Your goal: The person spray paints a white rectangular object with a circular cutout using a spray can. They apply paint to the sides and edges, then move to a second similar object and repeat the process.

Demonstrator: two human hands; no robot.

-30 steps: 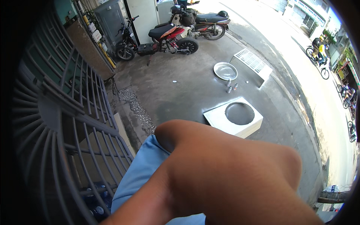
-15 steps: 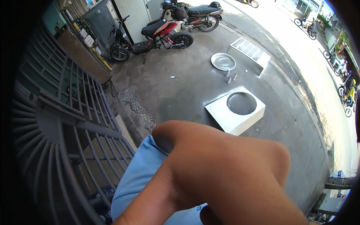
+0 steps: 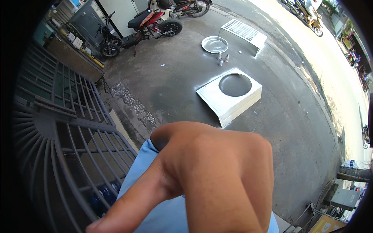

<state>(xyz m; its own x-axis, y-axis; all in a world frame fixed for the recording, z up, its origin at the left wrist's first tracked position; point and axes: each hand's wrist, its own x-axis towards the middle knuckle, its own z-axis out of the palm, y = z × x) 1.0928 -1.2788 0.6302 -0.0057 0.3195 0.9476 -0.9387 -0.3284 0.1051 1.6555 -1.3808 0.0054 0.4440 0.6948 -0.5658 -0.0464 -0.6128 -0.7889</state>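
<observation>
One hand, which looks like my left hand (image 3: 225,167), is very close to the lens, its knuckles bent and its back showing. Its thumb reaches toward the lower left and its fingers run down past the lower edge, so whether they touch anything is hidden. My right hand does not show. Beyond it on the pavement lies a pale sheet-metal cover (image 3: 219,103) with a big round opening. Several small spray cans (image 3: 220,62) stand behind that, near a round shallow metal pan (image 3: 214,45). A white slotted metal panel (image 3: 244,32) stands beside the pan. Light blue cloth (image 3: 165,215) shows below the hand.
A grey barred metal gate (image 3: 99,136) runs along the left. Two parked motorbikes, one red and black (image 3: 149,29), stand at the back left by a grey cabinet (image 3: 87,23). A sunlit road (image 3: 311,70) curves along the right, with a grey box (image 3: 344,199) at the lower right.
The scene has shifted up and left in view. The hand near the lens has turned, with its thumb now reaching further left. Motorbikes on the road appear in different places.
</observation>
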